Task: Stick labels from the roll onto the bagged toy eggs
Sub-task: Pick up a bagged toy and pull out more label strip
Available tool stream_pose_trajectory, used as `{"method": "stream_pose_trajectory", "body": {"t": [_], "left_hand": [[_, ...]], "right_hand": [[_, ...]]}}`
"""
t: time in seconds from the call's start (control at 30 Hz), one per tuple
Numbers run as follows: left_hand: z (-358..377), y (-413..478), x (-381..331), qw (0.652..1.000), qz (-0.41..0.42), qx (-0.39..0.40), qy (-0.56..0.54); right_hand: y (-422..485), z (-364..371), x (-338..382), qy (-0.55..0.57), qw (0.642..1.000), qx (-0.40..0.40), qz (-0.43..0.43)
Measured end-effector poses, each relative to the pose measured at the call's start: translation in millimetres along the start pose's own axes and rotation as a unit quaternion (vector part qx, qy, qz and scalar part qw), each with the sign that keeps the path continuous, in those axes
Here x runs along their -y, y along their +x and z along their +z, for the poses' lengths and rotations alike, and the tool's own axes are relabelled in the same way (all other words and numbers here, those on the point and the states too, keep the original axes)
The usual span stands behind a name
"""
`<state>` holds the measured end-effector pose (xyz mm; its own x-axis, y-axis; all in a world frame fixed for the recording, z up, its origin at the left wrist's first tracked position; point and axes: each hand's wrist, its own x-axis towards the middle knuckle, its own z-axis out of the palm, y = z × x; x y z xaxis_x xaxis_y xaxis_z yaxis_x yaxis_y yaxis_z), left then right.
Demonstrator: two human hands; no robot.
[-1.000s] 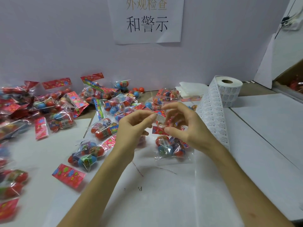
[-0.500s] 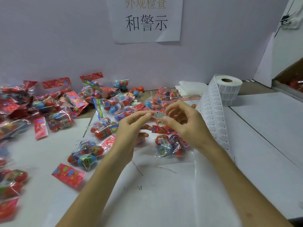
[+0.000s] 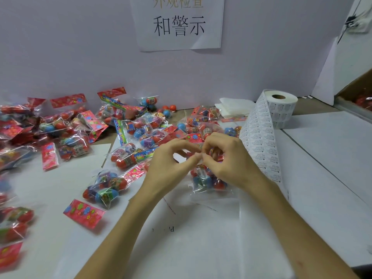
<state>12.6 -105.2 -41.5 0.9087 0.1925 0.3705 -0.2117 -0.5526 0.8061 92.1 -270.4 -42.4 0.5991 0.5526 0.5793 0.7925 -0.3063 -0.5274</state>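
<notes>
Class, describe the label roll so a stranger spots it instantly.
From the paper sign on the back wall, look down and right. The label roll stands on end; unlike the folded white stack beside it, a printed strip trails from it.

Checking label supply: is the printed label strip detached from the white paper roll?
No, the printed label strip runs unbroken from the white paper roll, standing on end, down past the right hand.

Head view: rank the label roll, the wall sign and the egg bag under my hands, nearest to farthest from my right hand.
1. Egg bag, directly under the right hand.
2. Label roll, standing on the table, back right.
3. Wall sign, high on the back wall.
</notes>
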Motion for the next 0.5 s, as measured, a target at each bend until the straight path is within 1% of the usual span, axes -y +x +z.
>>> {"method": "stream_pose_trajectory", "body": {"t": [0.07, 0.1, 0.17, 0.27, 0.37, 0.5], "left_hand": [[3, 0, 1, 1.0, 0.006, -0.006, 0.006], [3, 0, 1, 1.0, -0.002, -0.012, -0.01], [0, 2, 0, 0.996, -0.04, -0.032, -0.08], [-7, 3, -1, 0.968, -0.128, -0.055, -0.207], [-9, 4, -1, 0.941, -0.186, -0.039, -0.281], [-7, 3, 0, 0.936, -0.195, -0.006, -0.293]], "right_hand": [[-1, 0, -1, -0.009, 1.0, -0.002, -0.004], [0, 1, -1, -0.009, 1.0, -0.011, -0.001], [1, 3, -1, 0.025, 0.999, -0.041, 0.024], [5, 5, 1, 0.114, 0.987, -0.064, 0.098], [6, 5, 2, 0.147, 0.979, -0.063, 0.127], [5, 5, 6, 0.19, 0.97, -0.07, 0.136]]}}
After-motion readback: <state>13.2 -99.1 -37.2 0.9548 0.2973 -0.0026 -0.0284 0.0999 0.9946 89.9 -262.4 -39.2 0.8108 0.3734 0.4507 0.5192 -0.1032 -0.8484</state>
